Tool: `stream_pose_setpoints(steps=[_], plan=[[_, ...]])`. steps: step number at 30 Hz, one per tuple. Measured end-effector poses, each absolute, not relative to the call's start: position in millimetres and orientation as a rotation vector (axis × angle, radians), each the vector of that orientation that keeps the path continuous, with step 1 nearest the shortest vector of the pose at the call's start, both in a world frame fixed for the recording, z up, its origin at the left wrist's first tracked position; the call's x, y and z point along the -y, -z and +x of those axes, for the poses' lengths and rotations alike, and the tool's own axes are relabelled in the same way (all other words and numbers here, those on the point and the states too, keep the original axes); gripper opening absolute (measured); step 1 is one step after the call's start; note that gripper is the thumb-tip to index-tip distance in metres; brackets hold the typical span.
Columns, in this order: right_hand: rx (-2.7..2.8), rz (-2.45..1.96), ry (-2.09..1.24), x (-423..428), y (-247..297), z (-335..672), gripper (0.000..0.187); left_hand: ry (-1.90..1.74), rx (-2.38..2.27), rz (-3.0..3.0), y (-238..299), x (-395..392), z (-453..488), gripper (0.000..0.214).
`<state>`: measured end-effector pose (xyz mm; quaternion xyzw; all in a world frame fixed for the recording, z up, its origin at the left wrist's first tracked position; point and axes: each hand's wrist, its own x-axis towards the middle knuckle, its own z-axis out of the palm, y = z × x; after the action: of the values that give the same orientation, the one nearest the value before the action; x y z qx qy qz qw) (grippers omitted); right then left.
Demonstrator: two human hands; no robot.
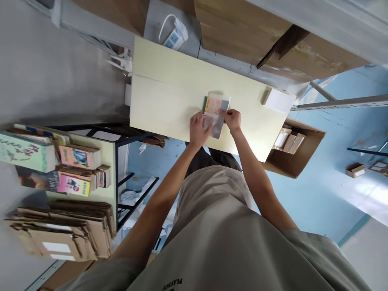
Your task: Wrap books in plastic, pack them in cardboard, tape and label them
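A book (216,104) with a pink and grey cover and a green and yellow corner lies on the pale yellow table (169,93) in front of me. A shiny, see-through film seems to lie over its lower part, though I cannot make out its edges. At the book's lower left side is my left hand (199,128), its fingers curled on the edge and its thumb reaching over the cover. My right hand (232,119) pinches the right edge between thumb and fingers.
A white box (278,100) sits at the table's right end, beside an open carton (309,149) of packets below. Behind the table are a power strip (174,39) and large cardboard boxes (242,32). Books (80,157) and flattened cardboard (63,230) fill the left shelf.
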<state>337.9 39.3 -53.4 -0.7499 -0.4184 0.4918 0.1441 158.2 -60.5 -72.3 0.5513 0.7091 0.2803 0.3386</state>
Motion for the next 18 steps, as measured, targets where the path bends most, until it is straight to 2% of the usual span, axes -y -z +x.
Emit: stream_pose_setpoints(steps=[3,5,9,11,14,16,18], plan=[[1.241,-2.118,-1.391,-40.5,49.9,332.1,0.046,-0.619,-1.662,1.592,67.3,84.6,184.2,0.08],[1.282,-2.124,-1.378,-42.1,48.5,331.9,0.051,-0.591,-1.604,1.584,70.8,98.5,198.6,0.088],[1.609,-2.142,-1.403,-49.3,34.5,352.4,0.062,-0.672,-1.557,1.52,88.1,114.0,207.0,0.076],[1.996,-2.052,-1.245,-56.9,18.3,367.8,0.073,-0.74,-1.514,1.503,96.3,116.3,203.9,0.075],[2.585,-1.693,-1.01,-76.2,-9.9,378.5,0.097,-0.848,-1.452,1.467,101.7,116.0,197.9,0.076],[2.894,-1.4,-1.03,-94.0,-23.8,371.5,0.099,-0.925,-1.432,1.412,99.6,115.2,194.4,0.078],[3.086,-1.204,-1.074,-114.8,-30.7,355.7,0.089,-1.006,-1.427,1.316,93.4,115.6,190.9,0.077]])
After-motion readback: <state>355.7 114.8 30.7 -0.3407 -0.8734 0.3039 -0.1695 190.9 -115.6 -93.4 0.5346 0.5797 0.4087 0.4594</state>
